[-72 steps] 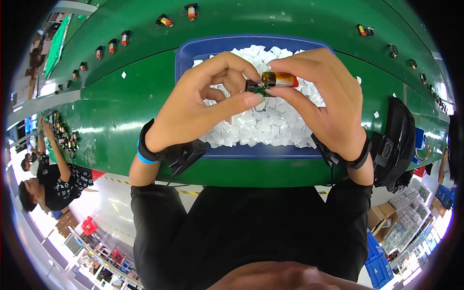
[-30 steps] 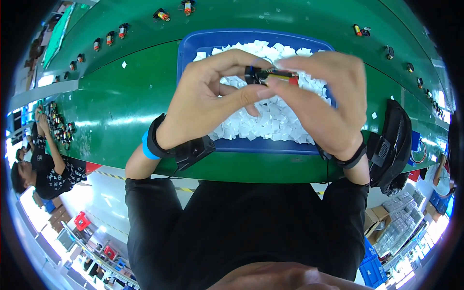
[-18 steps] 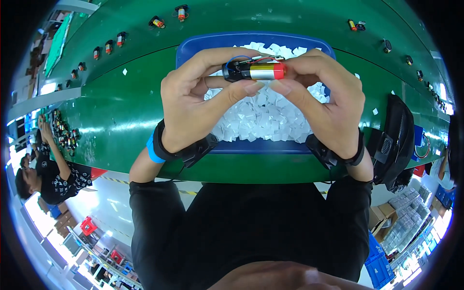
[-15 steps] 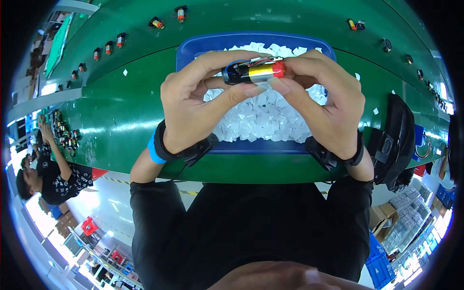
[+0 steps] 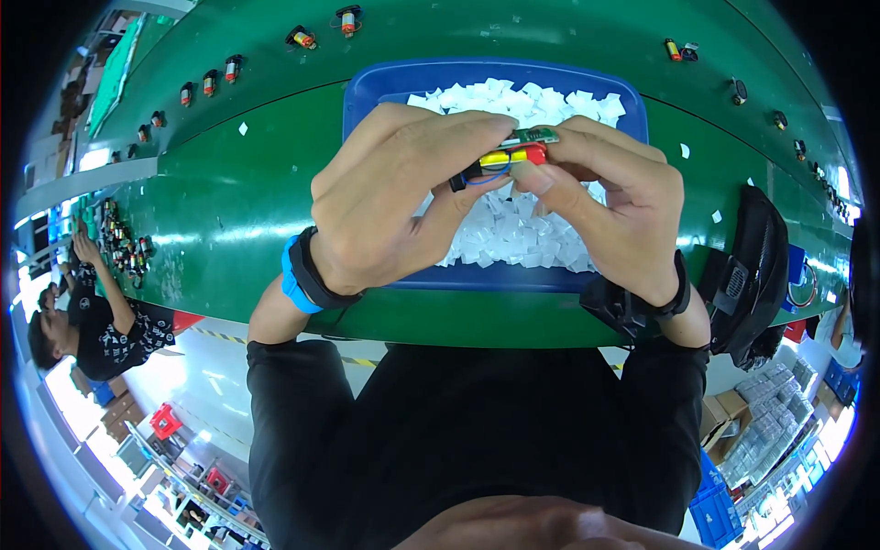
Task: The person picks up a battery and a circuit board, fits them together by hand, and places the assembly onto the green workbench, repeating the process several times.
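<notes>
Between my two hands is a small cylindrical battery assembly (image 5: 498,160), yellow and red with a black end, a blue wire and a green circuit board (image 5: 530,137) along its upper side. My left hand (image 5: 390,197) wraps its black end, the thumb below and the fingers over the top. The red end is pinched by the thumb and fingers of my right hand (image 5: 619,197). Both hands hover over a blue bin (image 5: 495,279) full of small white paper-like pieces (image 5: 513,234). My left fingers cover much of the black end.
Similar battery assemblies (image 5: 233,68) stand in a spaced row along the green table (image 5: 229,197). A heap of them (image 5: 124,243) lies at the left, near a co-worker (image 5: 101,321). A black bag (image 5: 756,266) rests at the right.
The battery assembly has been turned in my hands, bringing the green circuit board and blue wire into view. My left hand has rolled over and reached further across it.
</notes>
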Available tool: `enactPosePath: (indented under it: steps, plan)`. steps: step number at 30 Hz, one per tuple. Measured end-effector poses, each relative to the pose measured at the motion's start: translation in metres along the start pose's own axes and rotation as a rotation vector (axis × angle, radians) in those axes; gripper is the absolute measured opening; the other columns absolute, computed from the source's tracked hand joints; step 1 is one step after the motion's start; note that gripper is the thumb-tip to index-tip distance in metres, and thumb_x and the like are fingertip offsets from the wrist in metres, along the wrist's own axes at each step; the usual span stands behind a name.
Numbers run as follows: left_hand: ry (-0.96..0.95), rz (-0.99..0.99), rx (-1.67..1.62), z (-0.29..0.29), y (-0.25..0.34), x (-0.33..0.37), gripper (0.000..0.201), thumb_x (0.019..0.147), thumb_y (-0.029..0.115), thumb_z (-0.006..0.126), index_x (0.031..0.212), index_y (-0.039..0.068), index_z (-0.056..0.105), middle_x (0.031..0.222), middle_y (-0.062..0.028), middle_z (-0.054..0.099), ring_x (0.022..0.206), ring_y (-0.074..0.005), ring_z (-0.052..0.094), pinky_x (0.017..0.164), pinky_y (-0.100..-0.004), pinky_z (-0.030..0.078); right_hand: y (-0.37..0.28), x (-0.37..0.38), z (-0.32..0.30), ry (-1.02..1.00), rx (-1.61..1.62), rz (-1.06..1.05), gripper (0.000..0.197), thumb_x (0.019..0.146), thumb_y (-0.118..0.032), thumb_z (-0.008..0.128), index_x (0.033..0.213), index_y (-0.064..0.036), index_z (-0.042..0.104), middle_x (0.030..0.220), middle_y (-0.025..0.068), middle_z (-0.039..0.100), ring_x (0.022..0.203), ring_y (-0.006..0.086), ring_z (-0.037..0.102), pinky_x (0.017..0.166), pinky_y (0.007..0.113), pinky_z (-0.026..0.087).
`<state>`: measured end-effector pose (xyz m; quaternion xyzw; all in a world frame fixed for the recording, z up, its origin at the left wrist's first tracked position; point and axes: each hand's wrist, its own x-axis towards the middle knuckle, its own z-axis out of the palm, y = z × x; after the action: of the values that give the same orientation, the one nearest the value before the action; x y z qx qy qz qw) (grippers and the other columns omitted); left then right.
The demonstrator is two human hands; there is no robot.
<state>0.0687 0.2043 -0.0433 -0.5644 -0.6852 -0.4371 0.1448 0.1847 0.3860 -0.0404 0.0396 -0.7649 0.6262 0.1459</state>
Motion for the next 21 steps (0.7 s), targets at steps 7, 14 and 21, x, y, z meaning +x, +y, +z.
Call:
enactPosePath:
  steps: [7, 14, 21]
  plan:
    - [-0.113, -0.221, -0.075, -0.005, 0.012, 0.002, 0.038, 0.077, -0.001, 0.081, 0.113, -0.002, 0.069, 0.102, -0.0109, 0.072, 0.085, -0.0231, 0.066, 0.072, -0.0291, 0.055, 0.000, 0.002, 0.000, 0.044, 0.098, 0.099, 0.016, 0.090, -0.008, 0.075, 0.098, 0.0047, 0.071, 0.083, 0.0092, 0.070, 0.066, 0.0100, 0.066, 0.059, 0.021, 0.051]
    - [-0.116, -0.108, 0.012, -0.004, 0.009, 0.002, 0.034, 0.080, 0.000, 0.080, 0.111, -0.003, 0.068, 0.101, -0.0129, 0.071, 0.084, -0.0206, 0.066, 0.069, -0.0289, 0.055, -0.003, 0.001, -0.003, -0.018, 0.094, 0.156, 0.017, 0.094, -0.010, 0.071, 0.100, 0.0051, 0.069, 0.085, 0.0116, 0.070, 0.069, 0.0132, 0.067, 0.061, 0.023, 0.051]
    - [0.029, -0.505, -0.436, 0.001, 0.015, 0.001, 0.026, 0.079, 0.005, 0.081, 0.103, 0.000, 0.071, 0.095, -0.0084, 0.073, 0.071, -0.0169, 0.062, 0.051, -0.0231, 0.050, -0.009, 0.006, -0.016, -0.134, -0.120, 0.044, 0.020, 0.088, -0.009, 0.076, 0.103, 0.0031, 0.070, 0.089, 0.0105, 0.071, 0.078, 0.0140, 0.070, 0.065, 0.024, 0.053]
